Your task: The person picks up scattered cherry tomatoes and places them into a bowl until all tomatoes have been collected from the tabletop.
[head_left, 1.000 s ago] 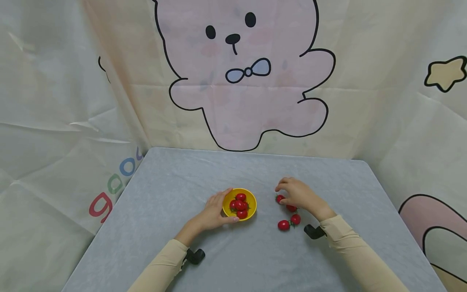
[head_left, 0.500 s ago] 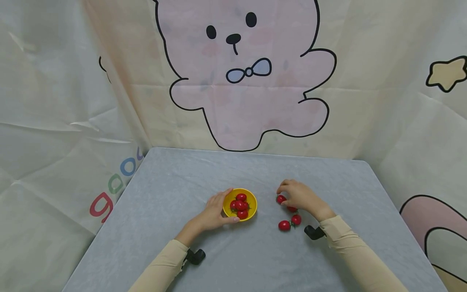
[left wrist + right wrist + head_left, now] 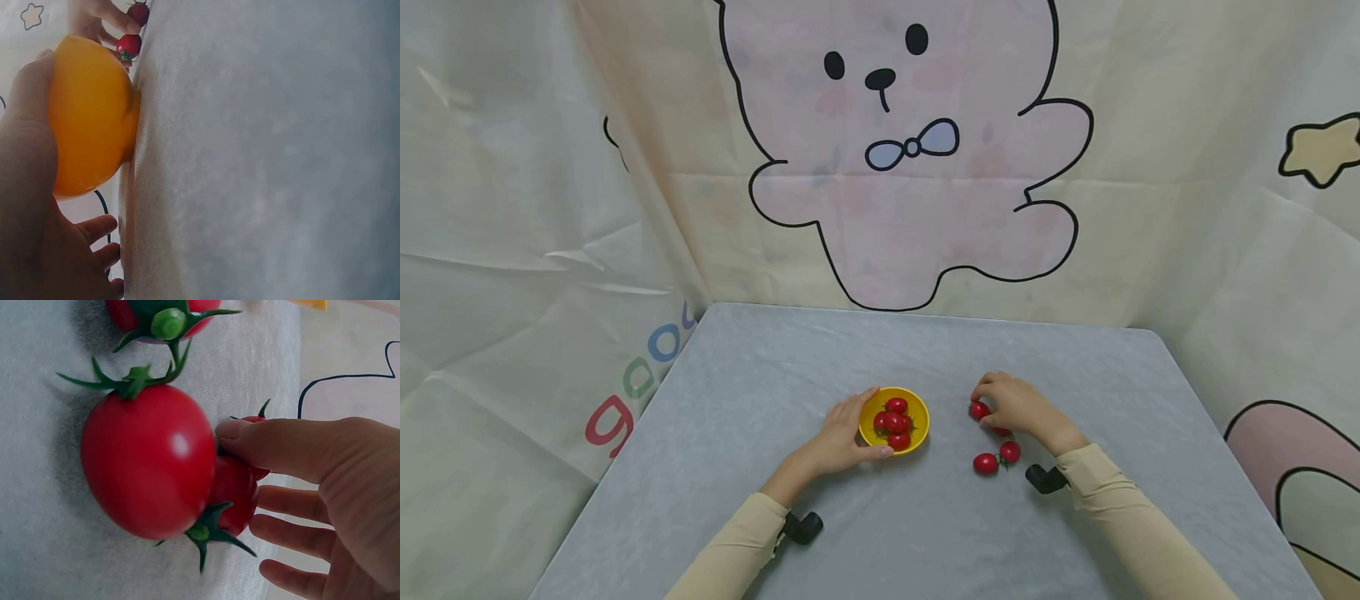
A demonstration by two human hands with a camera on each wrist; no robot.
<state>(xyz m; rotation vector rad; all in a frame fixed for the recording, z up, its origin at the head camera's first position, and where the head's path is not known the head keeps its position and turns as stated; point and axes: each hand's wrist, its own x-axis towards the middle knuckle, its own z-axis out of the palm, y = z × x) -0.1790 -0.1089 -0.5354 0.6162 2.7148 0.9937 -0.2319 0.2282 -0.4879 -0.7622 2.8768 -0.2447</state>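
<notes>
My left hand (image 3: 838, 433) holds the left side of a small yellow bowl (image 3: 919, 407), its thumb near the front rim and fingers at the back. Several red cherry tomatoes (image 3: 893, 422) lie inside the bowl. To the right, my right hand (image 3: 1024, 407) pinches a cherry tomato (image 3: 979, 410) on the table between thumb and fingers. Another tomato (image 3: 1002, 432) is partly hidden under that hand. Two more, a round tomato (image 3: 1010, 452) and an oval tomato (image 3: 986, 463), lie nearer. The right wrist view shows a large tomato (image 3: 147, 462) with green sepals up close.
A grey-blue cloth covers the table (image 3: 865, 533). Behind it hangs a fabric backdrop (image 3: 1150, 208) with a printed bear, and more fabric closes off both sides. Each wrist wears a black camera mount, such as the left mount (image 3: 803, 527).
My right fingers have lowered and closed in around the far tomato. The left hand and the bowl stay in place.
</notes>
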